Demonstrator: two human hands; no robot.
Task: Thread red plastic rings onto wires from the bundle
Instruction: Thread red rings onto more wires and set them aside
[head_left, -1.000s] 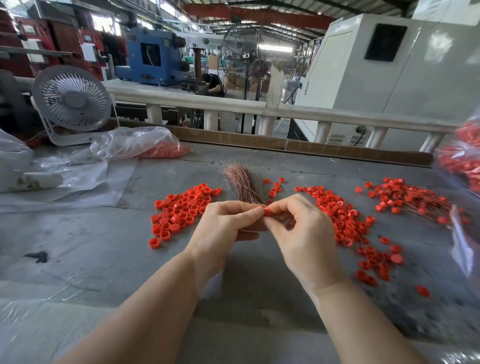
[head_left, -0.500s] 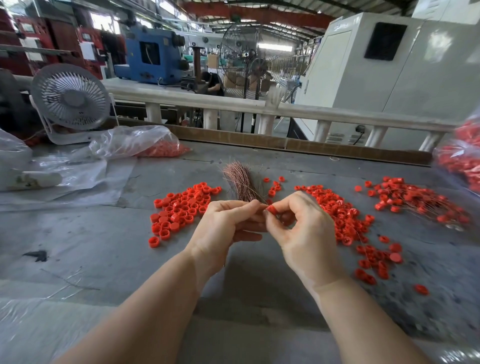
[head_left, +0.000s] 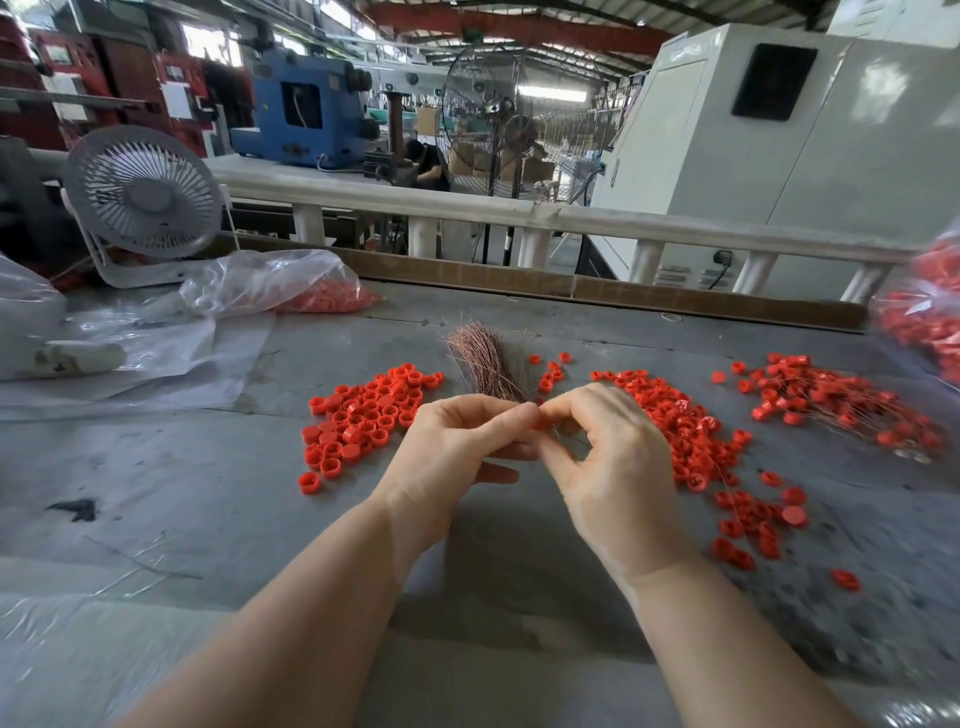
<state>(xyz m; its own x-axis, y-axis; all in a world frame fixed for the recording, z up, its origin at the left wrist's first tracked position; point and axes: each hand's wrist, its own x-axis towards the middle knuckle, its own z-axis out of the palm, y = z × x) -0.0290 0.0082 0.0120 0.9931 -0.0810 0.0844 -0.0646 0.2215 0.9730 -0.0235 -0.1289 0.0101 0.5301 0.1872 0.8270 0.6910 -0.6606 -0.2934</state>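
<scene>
Mid-run: left hand (head_left: 447, 441) gripping wire bundle (head_left: 485, 364), right hand (head_left: 602, 447) fingers (head_left: 558, 410) pinching one red ring (head_left: 543, 423). Threaded pile (head_left: 841, 400) far right of fingers; loose rings (head_left: 363, 415) left, plenty remaining.

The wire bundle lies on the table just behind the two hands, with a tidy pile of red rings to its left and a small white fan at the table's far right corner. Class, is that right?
Not quite. The head view shows the small white fan at the table's far left corner, not the right. The rest holds: the wire bundle lies just behind the two hands, with the pile of red rings to its left.
</scene>
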